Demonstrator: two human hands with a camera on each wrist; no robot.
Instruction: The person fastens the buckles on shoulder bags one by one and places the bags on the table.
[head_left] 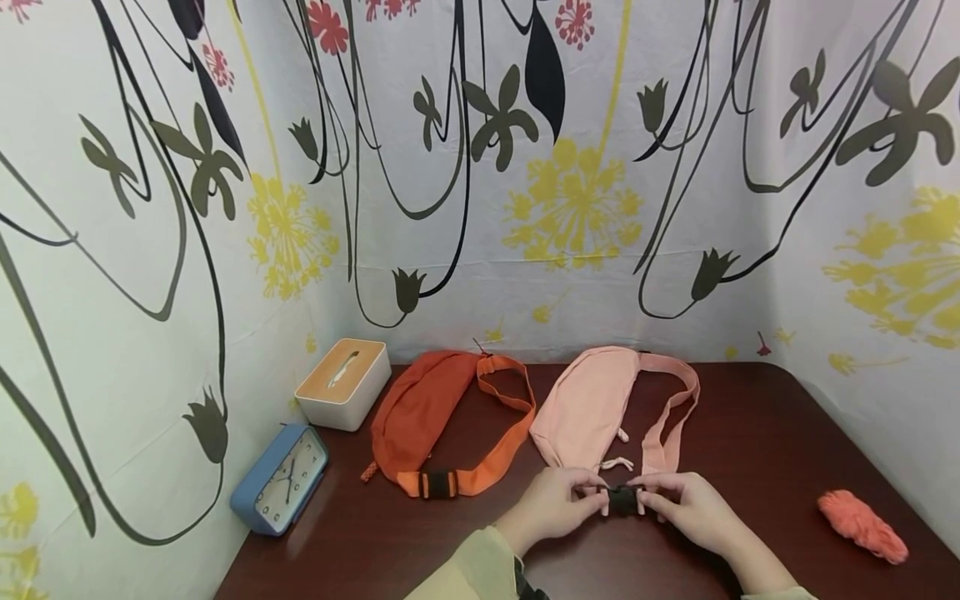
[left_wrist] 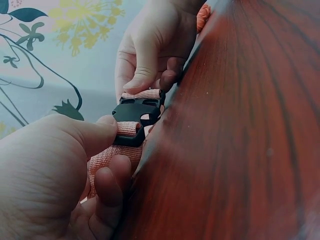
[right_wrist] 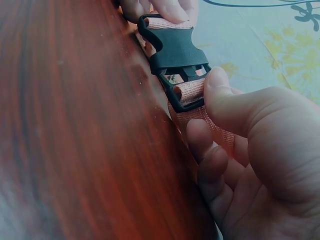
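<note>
A pink waist bag (head_left: 588, 404) lies on the table, its strap (head_left: 663, 450) looping down to a black side-release buckle (head_left: 622, 500). At the buckle's left end, my left hand (head_left: 553, 506) pinches the strap and buckle edge between thumb and fingers. My right hand (head_left: 693, 508) pinches the opposite end in the same way. The two halves sit one inside the other; in the right wrist view a prong of the buckle (right_wrist: 175, 47) shows in a gap, and I cannot tell whether it is fully latched. Pink webbing (left_wrist: 131, 129) threads through both ends.
Left of the pink bag lies an orange waist bag (head_left: 423, 408) with its buckle (head_left: 438, 484) fastened. A tissue box (head_left: 341, 408) and a blue alarm clock (head_left: 258, 492) stand at the table's left edge. Coral yarn (head_left: 862, 527) lies at the right. Patterned curtains surround the dark table (head_left: 750, 450).
</note>
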